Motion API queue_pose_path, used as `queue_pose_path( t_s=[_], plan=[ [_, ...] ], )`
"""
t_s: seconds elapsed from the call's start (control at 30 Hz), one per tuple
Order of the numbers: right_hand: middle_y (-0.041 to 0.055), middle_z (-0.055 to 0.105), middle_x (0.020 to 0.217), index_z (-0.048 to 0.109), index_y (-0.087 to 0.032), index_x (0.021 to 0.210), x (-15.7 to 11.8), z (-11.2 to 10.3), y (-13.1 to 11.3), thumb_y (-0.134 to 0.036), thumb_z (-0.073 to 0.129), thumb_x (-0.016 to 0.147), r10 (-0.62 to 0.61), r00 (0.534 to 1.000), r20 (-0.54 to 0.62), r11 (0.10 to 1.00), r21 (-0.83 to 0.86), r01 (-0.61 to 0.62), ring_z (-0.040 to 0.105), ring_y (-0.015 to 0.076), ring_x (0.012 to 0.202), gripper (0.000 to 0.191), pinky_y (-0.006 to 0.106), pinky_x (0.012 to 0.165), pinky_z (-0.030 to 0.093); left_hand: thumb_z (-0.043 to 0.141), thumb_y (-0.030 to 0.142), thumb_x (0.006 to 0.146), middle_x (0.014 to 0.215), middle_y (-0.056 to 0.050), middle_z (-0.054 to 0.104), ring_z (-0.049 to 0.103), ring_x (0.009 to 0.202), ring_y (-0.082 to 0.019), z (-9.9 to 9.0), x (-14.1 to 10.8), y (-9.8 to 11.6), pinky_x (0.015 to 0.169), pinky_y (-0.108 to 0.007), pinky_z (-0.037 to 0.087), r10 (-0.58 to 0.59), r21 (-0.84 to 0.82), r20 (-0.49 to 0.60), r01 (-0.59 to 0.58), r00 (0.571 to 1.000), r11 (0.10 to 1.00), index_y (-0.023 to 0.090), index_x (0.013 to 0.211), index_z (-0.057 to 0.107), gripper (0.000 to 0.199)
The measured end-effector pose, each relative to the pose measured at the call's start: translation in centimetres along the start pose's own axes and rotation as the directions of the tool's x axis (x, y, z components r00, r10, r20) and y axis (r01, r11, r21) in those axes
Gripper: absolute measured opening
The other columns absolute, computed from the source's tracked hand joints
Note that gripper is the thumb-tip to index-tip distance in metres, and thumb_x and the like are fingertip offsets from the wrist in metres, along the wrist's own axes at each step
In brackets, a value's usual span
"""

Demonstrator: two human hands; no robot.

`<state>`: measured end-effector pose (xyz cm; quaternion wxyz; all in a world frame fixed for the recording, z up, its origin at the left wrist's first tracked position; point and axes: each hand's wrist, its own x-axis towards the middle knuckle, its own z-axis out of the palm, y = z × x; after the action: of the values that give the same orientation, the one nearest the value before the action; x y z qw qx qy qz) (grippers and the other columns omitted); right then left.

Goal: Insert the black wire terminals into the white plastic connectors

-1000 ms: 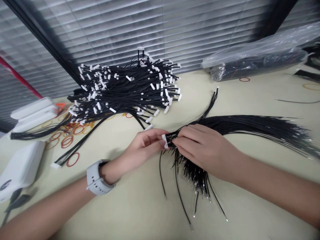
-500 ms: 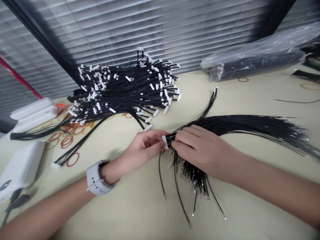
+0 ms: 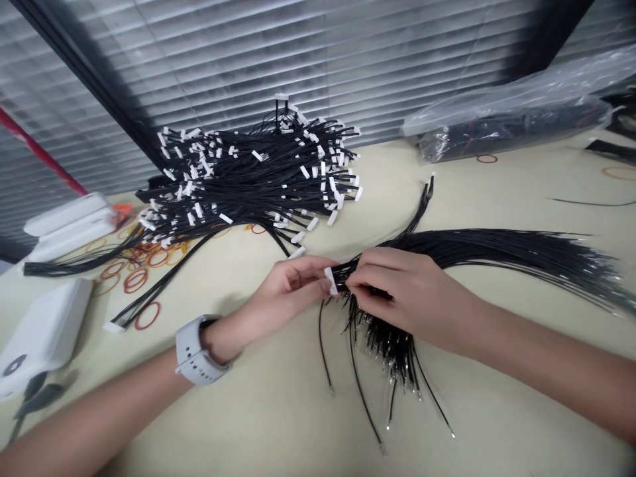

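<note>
Fingers (image 3: 304, 271) of your L hand (image 3: 283, 295) are set narrow: thumb & fingertips pinch a white plastic connector (image 3: 330, 281) at the head of a black lead bundle (image 3: 477, 248), which lies on the table R of centre, near your side. Fingers of your R hand (image 3: 405, 298) are curled closed on the leads just R of that connector, so the two hands are nearly touching. Status, as far as visible: a large heap of leads (image 3: 258, 179) at the far side carries many white connectors, ends fanned out. In the bundle in hand, most leads sweep off to the R, while a shorter tuft hangs toward you, ending in bare metal crimp terminals (image 3: 397, 363). A thin strand rises from the bundle to another white connector (image 3: 432, 176). Judged from the lie of things, the heap looks finished & the terminals in the tuft are left, as none shows seated in a housing. Hidden/unclear: fingertips cover the connector's cavities, so you cannot tell how many leads enter it or whether any are locked; far R lead ends blur out; heap count not readable. Also in view: rubber bands (image 3: 149, 258) on the table (image 3: 278, 424), L of the tuft, & a white power bank (image 3: 44, 334) at the L edge.
</note>
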<state>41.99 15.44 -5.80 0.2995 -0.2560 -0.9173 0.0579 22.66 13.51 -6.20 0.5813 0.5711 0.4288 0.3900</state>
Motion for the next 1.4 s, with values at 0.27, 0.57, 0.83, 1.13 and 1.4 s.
queue_pose_path(
  t_s=[0.27, 0.57, 0.83, 1.13, 1.4],
  plan=[
    [0.0017, 0.056, 0.071, 0.064, -0.014, 0.072, -0.37, -0.1, 0.1, -0.012, 0.048, 0.083, 0.01, 1.0, -0.009, 1.0, 0.013, -0.009, 0.053, 0.0093, 0.064, 0.019, 0.021, 0.059, 0.041, 0.059, 0.01, 0.079, 0.08, -0.002, 0.069, 0.063, 0.073, -0.011, 0.04, -0.04, 0.22, 0.072, -0.024, 0.05, -0.015, 0.012, -0.002, 0.015, 1.0, 1.0, 0.015, 0.098, 0.066, 0.02],
    [0.002, 0.057, 0.071, 0.064, -0.015, 0.073, -0.22, 0.04, 0.06, -0.013, 0.046, 0.084, 0.003, 1.0, -0.006, 0.999, 0.036, -0.003, 0.053, 0.0098, 0.064, 0.021, 0.022, 0.06, 0.042, 0.059, 0.011, 0.079, 0.079, -0.002, 0.069, 0.062, 0.073, -0.011, 0.01, -0.05, 0.13, 0.071, -0.023, 0.05, -0.011, 0.006, 0.018, 0.011, 1.0, 1.0, 0.015, 0.097, 0.065, 0.019],
    [0.0007, 0.057, 0.071, 0.062, -0.016, 0.075, -0.32, 0.26, 0.08, -0.011, 0.048, 0.083, 0.032, 0.998, -0.049, 0.992, 0.122, -0.026, 0.052, 0.0083, 0.063, 0.016, 0.02, 0.058, 0.041, 0.06, 0.008, 0.078, 0.079, -0.002, 0.069, 0.063, 0.072, -0.01, -0.1, 0.01, 0.06, 0.069, -0.022, 0.05, -0.017, -0.059, 0.008, 0.018, 1.0, 0.998, 0.015, 0.096, 0.065, 0.021],
    [-0.0002, 0.057, 0.071, 0.062, -0.016, 0.075, -0.57, 0.12, 0.11, -0.008, 0.05, 0.08, 0.061, 0.996, -0.065, 0.988, 0.143, -0.051, 0.051, 0.0075, 0.062, 0.014, 0.019, 0.058, 0.041, 0.061, 0.01, 0.078, 0.082, -0.003, 0.07, 0.063, 0.074, -0.01, -0.19, -0.07, -0.13, 0.072, -0.022, 0.05, -0.021, -0.108, 0.047, 0.026, 0.999, 0.994, 0.015, 0.098, 0.064, 0.02],
    [-0.0002, 0.058, 0.071, 0.061, -0.017, 0.075, -0.39, 0.14, -0.07, -0.009, 0.05, 0.08, 0.062, 0.993, -0.1, 0.988, 0.15, -0.047, 0.052, 0.0078, 0.061, 0.015, 0.019, 0.057, 0.042, 0.061, 0.009, 0.077, 0.08, -0.002, 0.07, 0.063, 0.073, -0.011, -0.12, -0.01, 0.1, 0.072, -0.024, 0.052, -0.022, -0.082, 0.025, 0.024, 0.999, 0.996, 0.015, 0.096, 0.065, 0.02]
  ],
)
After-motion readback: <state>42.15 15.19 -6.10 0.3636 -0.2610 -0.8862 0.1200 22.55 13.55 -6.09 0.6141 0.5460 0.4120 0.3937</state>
